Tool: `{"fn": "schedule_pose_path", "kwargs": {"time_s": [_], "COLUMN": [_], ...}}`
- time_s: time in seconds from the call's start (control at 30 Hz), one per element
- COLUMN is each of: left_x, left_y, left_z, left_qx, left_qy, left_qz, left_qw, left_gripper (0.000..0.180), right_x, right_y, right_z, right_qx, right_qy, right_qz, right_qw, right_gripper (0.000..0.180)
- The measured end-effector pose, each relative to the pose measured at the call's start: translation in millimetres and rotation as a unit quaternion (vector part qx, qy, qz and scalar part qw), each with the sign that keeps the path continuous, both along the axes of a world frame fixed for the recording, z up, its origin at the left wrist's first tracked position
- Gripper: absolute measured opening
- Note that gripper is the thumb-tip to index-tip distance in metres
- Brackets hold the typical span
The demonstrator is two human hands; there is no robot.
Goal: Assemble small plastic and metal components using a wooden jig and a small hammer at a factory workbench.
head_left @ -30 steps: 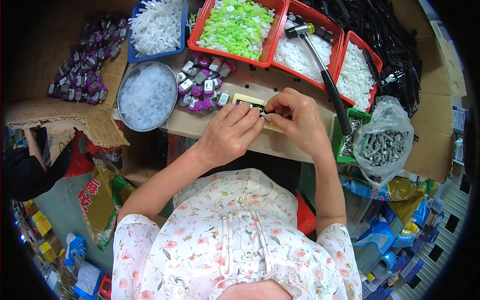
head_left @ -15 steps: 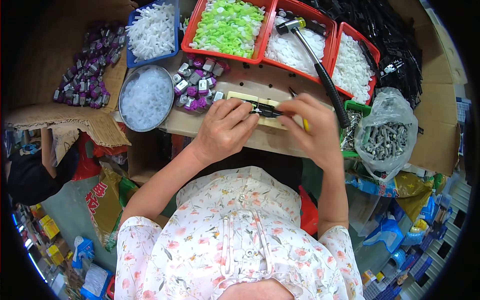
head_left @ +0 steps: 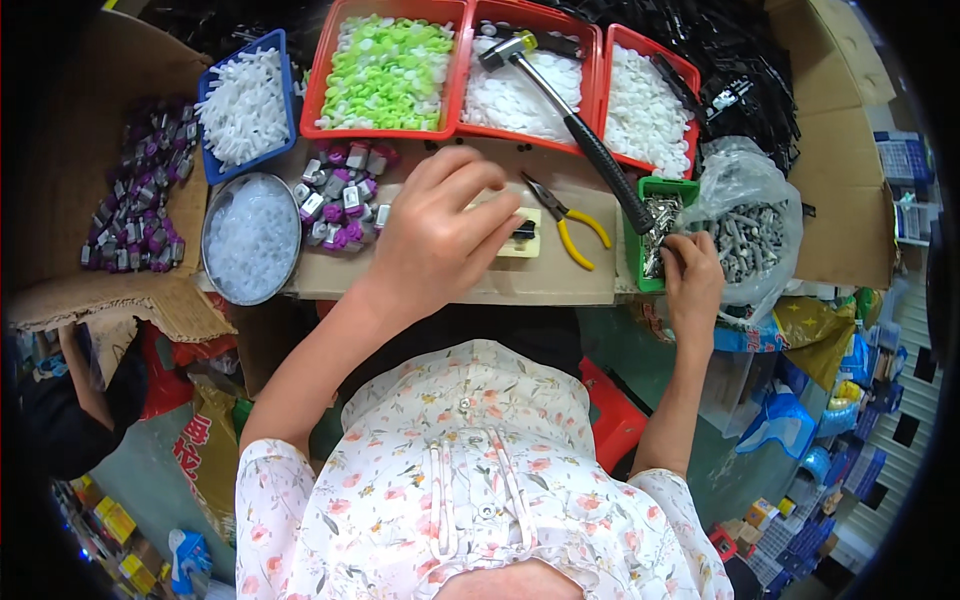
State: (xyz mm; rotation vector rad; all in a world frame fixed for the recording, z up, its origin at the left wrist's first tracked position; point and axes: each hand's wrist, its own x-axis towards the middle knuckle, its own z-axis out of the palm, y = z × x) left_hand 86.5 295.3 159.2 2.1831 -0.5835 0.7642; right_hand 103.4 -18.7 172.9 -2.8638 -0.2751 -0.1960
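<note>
My left hand (head_left: pixel 440 225) is raised over the cream-coloured block (head_left: pixel 519 246), its fingers curled together. Whatever they may hold is hidden, and the hand covers much of the block. A small black part (head_left: pixel 524 230) sits in the block's visible end. At the green tray (head_left: pixel 648 186), my right hand (head_left: pixel 693 275) has thumb and fingertips drawn together at the near right edge, over small shiny metal pieces (head_left: pixel 660 215). Any piece between those fingertips is too small to make out. Pliers with yellow handles (head_left: pixel 572 238) lie between the block and the tray.
A black-handled hammer (head_left: pixel 605 155) rests across the red trays (head_left: pixel 455 130) of green and white plastic parts. Purple-and-grey parts (head_left: pixel 345 200) lie beside a round metal bowl (head_left: pixel 250 295). A blue tray (head_left: pixel 288 100) stands behind it; a plastic bag of grey pieces (head_left: pixel 750 240) is far right.
My right hand has left the block and moved right to the green tray. The left hand has lifted off the block. The pliers now show fully, and the whole view has shifted.
</note>
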Motion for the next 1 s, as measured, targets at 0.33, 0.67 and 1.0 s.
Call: {"fn": "schedule_pose_path", "kwargs": {"time_s": [0.33,0.67,1.0], "left_x": [128,154,178], "left_y": [-89,-145,-146], "left_z": [14,7,-1], "left_qx": [0.107,0.161,0.188], "left_qy": [0.048,0.094,0.086], "left_qz": [-0.093,-0.238,-0.288], "left_qw": [0.989,0.953,0.935], "left_gripper": [0.016,0.036,0.024], "right_x": [5,7,11], "right_y": [6,2,7], "right_z": [-9,-8,-13], "right_qx": [0.003,0.070,0.043], "right_qy": [-0.028,-0.028,-0.051], "right_qz": [0.022,0.050,0.033], "right_qw": [0.999,0.996,0.997], "right_gripper": [0.009,0.011,0.012]}}
